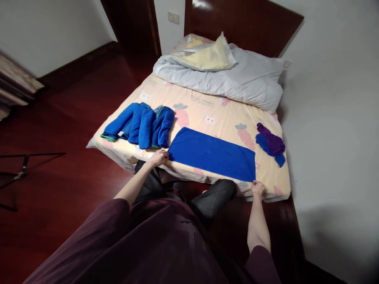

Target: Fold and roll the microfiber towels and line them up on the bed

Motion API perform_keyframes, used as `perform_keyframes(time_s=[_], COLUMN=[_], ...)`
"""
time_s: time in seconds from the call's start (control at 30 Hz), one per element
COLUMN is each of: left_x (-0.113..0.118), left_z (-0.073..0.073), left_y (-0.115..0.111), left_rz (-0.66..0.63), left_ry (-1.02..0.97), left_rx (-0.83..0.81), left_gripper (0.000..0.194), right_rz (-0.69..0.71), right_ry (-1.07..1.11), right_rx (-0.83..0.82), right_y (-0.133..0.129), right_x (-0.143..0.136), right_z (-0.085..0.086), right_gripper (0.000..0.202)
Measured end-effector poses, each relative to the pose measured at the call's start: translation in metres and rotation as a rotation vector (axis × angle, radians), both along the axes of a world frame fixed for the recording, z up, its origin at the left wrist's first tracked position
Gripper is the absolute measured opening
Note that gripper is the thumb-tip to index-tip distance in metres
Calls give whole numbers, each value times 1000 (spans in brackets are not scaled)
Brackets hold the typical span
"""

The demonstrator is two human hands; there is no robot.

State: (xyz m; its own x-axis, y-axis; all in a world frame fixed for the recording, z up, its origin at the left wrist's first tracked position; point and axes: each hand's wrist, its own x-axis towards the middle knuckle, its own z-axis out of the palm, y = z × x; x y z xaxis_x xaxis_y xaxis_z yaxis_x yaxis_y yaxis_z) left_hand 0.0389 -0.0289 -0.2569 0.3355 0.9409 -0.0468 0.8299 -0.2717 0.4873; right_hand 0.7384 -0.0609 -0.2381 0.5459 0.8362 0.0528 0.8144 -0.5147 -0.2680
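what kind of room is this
Most likely a bedroom: there is a bed with a carrot print, a dark red-brown headboard behind it, and pale grey bedding bunched towards that end.

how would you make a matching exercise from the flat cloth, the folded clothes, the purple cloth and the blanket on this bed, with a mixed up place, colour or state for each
Things
1. flat cloth
2. folded clothes
3. purple cloth
4. blanket

Descriptions
A. crumpled, near the right edge of the bed
B. pale grey, bunched toward the headboard
C. blue with green trim, at the left
D. spread out, its near corners held by the left hand and right hand

Pairs: 1-D, 2-C, 3-A, 4-B
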Motion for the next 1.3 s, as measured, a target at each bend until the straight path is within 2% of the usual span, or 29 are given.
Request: perform_keyframes(time_s=[0.13, 0.23, 0.3, 0.37, 0.47, 0.53, 0.6, 0.7, 0.77, 0.83, 0.93, 0.97, 1.0, 1.07, 1.17, 1.23, 1.3], left_x=[20, 48, 71, 93, 115, 118, 109, 82, 62, 46, 31, 28, 27, 26, 26, 23, 14], left_z=[23, 33, 32, 28, 20, 16, 13, 11, 11, 12, 10, 7, 3, -3, -6, -5, -3], left_y=[11, 19, 21, 19, 10, 4, 1, 12, 32, 62, 125, 148, 171, 213, 262, 284, 299], left_rz=[26, 50, 67, 90, 158, 193, 192, 158, 228, 402, 633, 631, 581, 371, 84, -35, -85], left_ry=[153, 168, 168, 210, 278, 257, 167, -87, -237, -305, -340, -340, -338, -363, -391, -317, -210], left_rx=[-20, 3, -80, -202, -287, -297, -321, -375, -329, -185, -66, -66, -54, -47, -195, -306, -325], left_gripper=[22, 30, 31, 33, 42, 40, 35, 31, 31, 31, 37, 40, 44, 57, 72, 67, 55], right_rz=[-77, -28, 63, 158, 280, 329, 369, 419, 435, 428, 395, 386, 380, 377, 379, 378, 374], right_ry=[17, 4, -12, -19, 3, 28, 53, 96, 123, 133, 124, 121, 117, 101, 80, 78, 79], right_rx=[-103, 4, 128, 178, 196, 166, 108, 80, 119, 137, 106, 102, 102, 102, 82, 68, 62], right_y=[9, 23, 37, 52, 68, 70, 67, 60, 57, 57, 60, 61, 61, 61, 60, 59, 59], right_x=[-10, -43, -84, -138, -228, -281, -319, -342, -343, -341, -341, -342, -343, -344, -344, -344, -343], right_z=[5, 15, 23, 26, 20, 7, -8, -29, -37, -40, -41, -42, -43, -45, -48, -48, -48], right_gripper=[35, 38, 43, 48, 58, 62, 62, 62, 61, 61, 61, 61, 61, 61, 61, 62, 62])
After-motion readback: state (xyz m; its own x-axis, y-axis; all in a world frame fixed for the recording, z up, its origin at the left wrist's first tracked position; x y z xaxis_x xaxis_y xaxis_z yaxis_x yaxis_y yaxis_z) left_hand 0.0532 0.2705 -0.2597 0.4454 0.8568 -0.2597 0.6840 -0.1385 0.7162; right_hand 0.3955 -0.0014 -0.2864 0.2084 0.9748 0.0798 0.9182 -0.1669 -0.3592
